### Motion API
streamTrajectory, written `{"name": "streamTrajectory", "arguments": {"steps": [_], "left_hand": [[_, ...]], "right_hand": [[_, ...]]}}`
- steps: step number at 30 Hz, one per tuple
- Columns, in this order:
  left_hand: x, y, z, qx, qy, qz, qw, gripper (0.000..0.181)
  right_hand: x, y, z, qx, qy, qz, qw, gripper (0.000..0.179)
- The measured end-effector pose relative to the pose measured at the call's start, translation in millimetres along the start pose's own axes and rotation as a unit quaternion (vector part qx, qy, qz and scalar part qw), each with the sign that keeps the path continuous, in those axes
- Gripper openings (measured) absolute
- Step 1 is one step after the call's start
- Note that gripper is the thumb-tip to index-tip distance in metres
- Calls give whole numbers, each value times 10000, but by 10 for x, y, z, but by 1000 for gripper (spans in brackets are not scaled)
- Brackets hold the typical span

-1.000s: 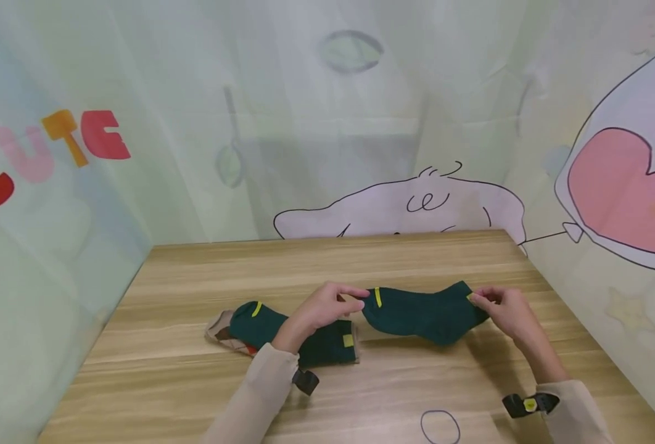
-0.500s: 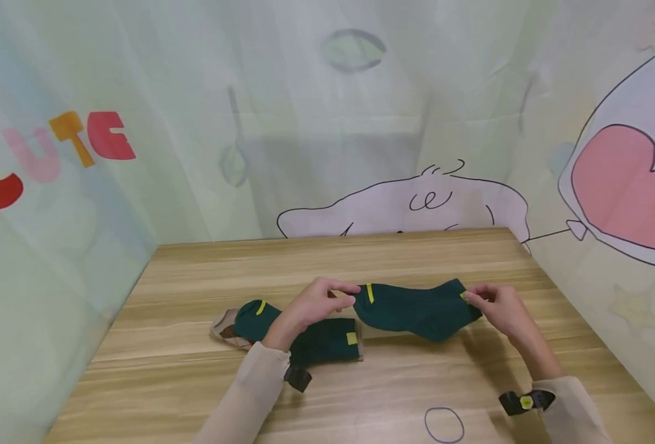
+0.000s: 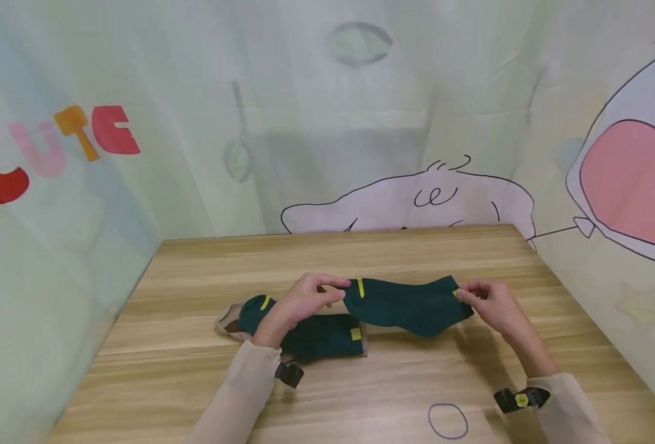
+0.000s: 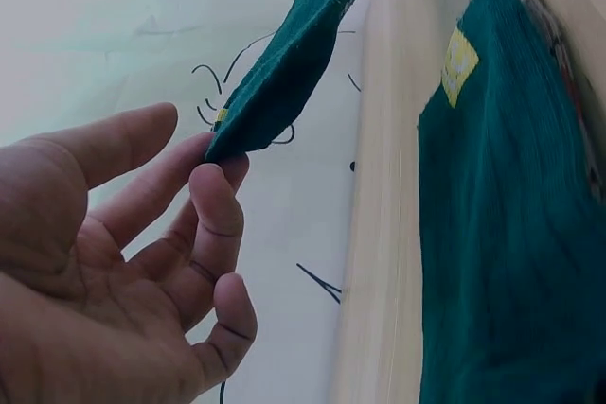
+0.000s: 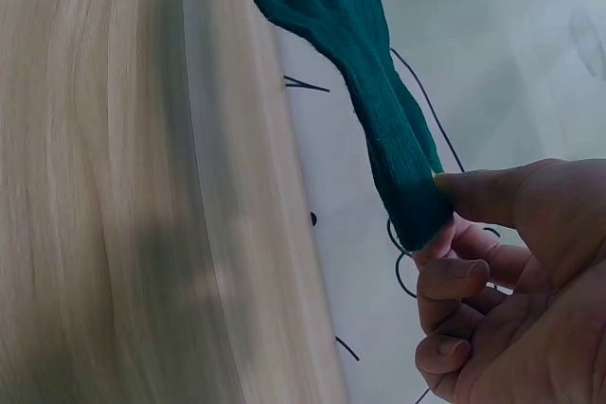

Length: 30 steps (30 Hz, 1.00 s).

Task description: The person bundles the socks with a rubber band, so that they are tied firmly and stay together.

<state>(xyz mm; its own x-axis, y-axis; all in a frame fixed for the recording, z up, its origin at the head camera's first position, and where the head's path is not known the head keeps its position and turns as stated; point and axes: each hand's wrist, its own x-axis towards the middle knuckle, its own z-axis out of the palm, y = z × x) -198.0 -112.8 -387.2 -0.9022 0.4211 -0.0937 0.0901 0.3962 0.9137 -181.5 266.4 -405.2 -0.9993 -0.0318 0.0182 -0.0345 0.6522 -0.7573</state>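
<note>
A dark green sock (image 3: 399, 305) with a yellow toe stripe is stretched sideways above the table. My left hand (image 3: 308, 299) holds its toe end at the fingertips, the thumb standing apart from the cloth in the left wrist view. At the cuff, my right hand (image 3: 491, 302) pinches the fabric between thumb and fingers, beside a yellow patch. A second green sock (image 3: 322, 336) lies flat on the table, partly hidden behind my left hand and wrist. Under it, a beige patterned sock (image 3: 229, 322) shows at the toe and along the cuff edge.
The wooden table (image 3: 405, 388) has a drawn oval (image 3: 448, 421) near its front. Printed curtains (image 3: 194, 154) rise behind and on both sides. Each wrist wears a black strap device, one being the right wrist camera (image 3: 519, 400).
Both hands have shifted slightly left with the stretched sock, bringing its toe over the cuff end of the socks on the table. The grip at each end looks the same.
</note>
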Motion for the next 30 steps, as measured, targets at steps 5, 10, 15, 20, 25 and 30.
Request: {"name": "streamTrajectory", "arguments": {"steps": [5, 10, 15, 20, 25, 30], "left_hand": [[-51, -1, -69, 34, 156, -113, 9998, 30], [-67, -19, -118, -17, 257, -135, 9996, 29], [-102, -57, -171, 2, 255, -113, 9996, 30], [-149, -87, -229, -34, 323, -168, 9993, 30], [-194, -117, -283, -105, 368, -139, 9992, 30], [-246, -158, -341, -175, 426, -116, 9989, 31]], "right_hand": [[7, -47, 70, 44, -58, 1, 10000, 31], [5, -66, 151, 119, -84, 1, 9999, 29], [2, -76, 242, 240, -165, -36, 9996, 27], [2, -98, 290, 344, -214, -43, 9992, 28], [14, -150, 314, 487, -211, -162, 9985, 31], [26, -191, 346, 587, -244, -314, 9975, 27]]}}
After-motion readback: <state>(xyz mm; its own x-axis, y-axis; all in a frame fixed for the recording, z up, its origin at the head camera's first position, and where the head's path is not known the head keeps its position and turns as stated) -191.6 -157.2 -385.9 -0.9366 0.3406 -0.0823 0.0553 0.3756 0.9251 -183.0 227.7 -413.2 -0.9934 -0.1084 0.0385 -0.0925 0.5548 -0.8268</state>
